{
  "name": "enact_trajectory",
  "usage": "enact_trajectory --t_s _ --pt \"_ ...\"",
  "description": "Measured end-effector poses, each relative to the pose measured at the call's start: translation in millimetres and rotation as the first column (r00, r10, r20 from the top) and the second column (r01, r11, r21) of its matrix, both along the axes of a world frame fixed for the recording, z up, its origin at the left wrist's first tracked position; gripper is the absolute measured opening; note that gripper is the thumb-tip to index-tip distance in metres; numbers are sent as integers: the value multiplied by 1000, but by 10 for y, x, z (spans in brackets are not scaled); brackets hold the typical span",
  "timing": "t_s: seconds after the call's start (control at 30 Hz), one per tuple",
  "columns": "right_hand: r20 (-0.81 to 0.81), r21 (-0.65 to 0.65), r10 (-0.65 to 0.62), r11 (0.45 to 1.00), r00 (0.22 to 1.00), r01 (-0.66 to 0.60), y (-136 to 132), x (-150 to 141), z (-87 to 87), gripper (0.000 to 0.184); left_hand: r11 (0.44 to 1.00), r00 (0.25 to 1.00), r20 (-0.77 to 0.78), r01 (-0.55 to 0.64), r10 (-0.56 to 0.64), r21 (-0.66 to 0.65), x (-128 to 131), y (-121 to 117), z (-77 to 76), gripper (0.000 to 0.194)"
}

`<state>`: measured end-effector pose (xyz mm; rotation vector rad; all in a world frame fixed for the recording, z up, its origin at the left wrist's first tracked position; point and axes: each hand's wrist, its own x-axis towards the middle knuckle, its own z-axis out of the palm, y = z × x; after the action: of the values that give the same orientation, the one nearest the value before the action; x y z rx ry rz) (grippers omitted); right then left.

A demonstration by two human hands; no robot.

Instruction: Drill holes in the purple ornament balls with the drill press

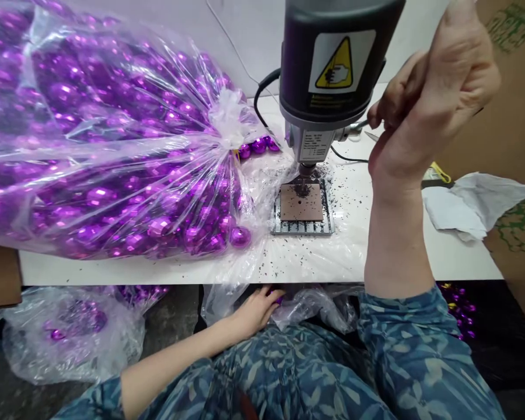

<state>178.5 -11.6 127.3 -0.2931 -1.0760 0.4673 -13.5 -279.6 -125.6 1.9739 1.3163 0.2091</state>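
Note:
My right hand [437, 87] is raised and closed around the feed lever [359, 125] of a small bench drill press [336, 64]. Below its chuck lies a brown square plate [301, 205] with a small dark hole, on the slotted metal base [304, 228]. Dark shavings are scattered over both. My left hand [262, 306] is low at the table's front edge, above clear plastic in my lap. Its fingers curl over a shiny purple ball [278, 299], mostly hidden beneath them.
A big tied clear bag of purple faceted balls [126, 151] fills the table's left side; a loose purple ball [240, 236] sits beside it. Crumpled white paper [468, 204] lies at right by a cardboard box [516, 146]. Another plastic bag [74, 332] is below left.

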Motion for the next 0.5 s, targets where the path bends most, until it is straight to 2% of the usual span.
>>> enact_trajectory --t_s 0.07,0.1,0.17,0.2,0.27,0.33,0.37,0.4,0.43,0.47,0.5 --pt "-1 -18 -33 999 999 33 -17 -16 16 47 998 991 -115 -68 68 0 -7 -18 -190 48" --pt "-8 -19 -44 999 999 43 -20 -22 21 50 996 985 -153 -84 83 0 -13 -25 -234 50" --pt "-16 -3 -42 999 999 42 -15 -27 23 53 999 982 -181 -42 45 19 -36 -24 -174 48" --pt "-16 6 -40 999 999 41 -8 -25 21 54 999 987 -162 23 -17 32 -53 0 -63 43" --pt "8 11 -50 999 999 50 10 -14 14 56 980 978 -79 195 -191 47 -101 142 299 26" --pt "49 -16 -68 998 997 69 25 0 5 59 938 937 44 347 -347 3 -162 461 761 14" --pt "67 -33 -75 996 995 78 31 7 2 60 935 931 99 356 -352 -15 -193 692 985 20" --pt "82 -49 -81 995 993 85 33 13 -1 62 958 949 146 285 -280 -16 -223 967 1184 23" --pt "87 -61 -89 994 992 95 34 17 -2 63 989 975 167 149 -148 6 -248 1276 1343 24" --pt "91 -73 -99 992 991 106 31 20 -3 65 997 989 149 -29 19 66 -265 1608 1458 24" --pt "100 -84 -104 990 990 112 26 23 -2 66 969 978 111 -191 175 154 -273 1950 1525 25"
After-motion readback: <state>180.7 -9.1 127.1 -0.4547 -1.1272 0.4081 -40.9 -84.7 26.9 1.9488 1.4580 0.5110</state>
